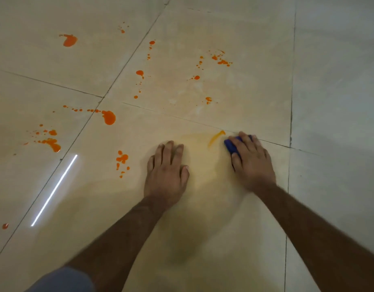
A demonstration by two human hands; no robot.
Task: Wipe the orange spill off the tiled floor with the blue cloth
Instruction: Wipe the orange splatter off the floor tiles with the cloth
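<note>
Tiled floor (224, 34), orange spill (109, 117), blue cloth (231, 145)

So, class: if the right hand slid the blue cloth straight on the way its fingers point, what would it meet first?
The right hand, pressing the blue cloth, points up and slightly left. It would probably cross the grout line first; the orange streak lies left of that path.
</note>
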